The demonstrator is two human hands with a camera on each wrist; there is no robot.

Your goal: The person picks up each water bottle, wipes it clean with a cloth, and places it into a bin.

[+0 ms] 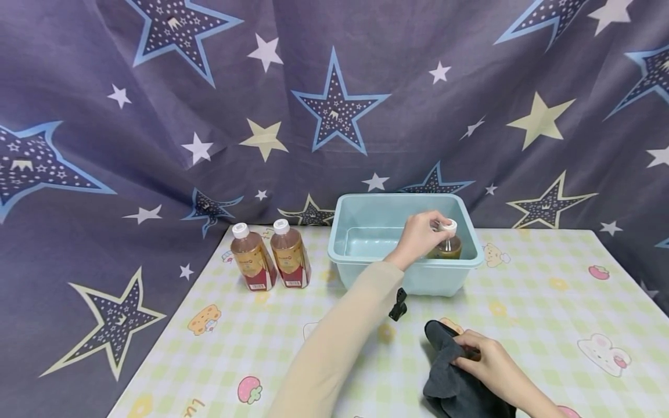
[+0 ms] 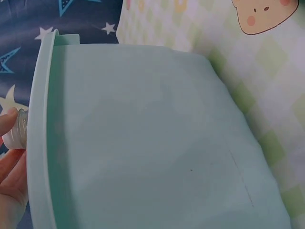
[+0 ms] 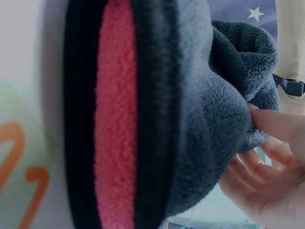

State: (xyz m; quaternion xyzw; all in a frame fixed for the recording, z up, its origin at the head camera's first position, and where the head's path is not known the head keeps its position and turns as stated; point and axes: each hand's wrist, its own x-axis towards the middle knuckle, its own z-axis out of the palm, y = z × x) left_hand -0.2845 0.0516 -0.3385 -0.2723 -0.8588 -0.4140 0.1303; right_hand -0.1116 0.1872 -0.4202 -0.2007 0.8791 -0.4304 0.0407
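Note:
My left hand (image 1: 420,237) pinches the white cap of a bottle (image 1: 448,249) that stands inside the right part of the light blue plastic bin (image 1: 360,260). In the left wrist view, the bin's outer wall (image 2: 143,133) fills most of the picture, with the fingers and white cap (image 2: 16,136) just beyond the rim. Lower down, in front of the bin, my right hand (image 1: 491,363) grips a dark grey cloth (image 1: 452,371) between thumb and fingers. Up close in the right wrist view, the cloth (image 3: 205,109) shows a fuzzy surface, black edging and a red strip.
Two bottles of brown drink (image 1: 254,258) with white caps and yellow-red labels stand side by side left of the bin. A checked, cartoon-printed cloth (image 1: 230,342) covers the table. Behind it hangs a dark curtain (image 1: 334,168) with stars.

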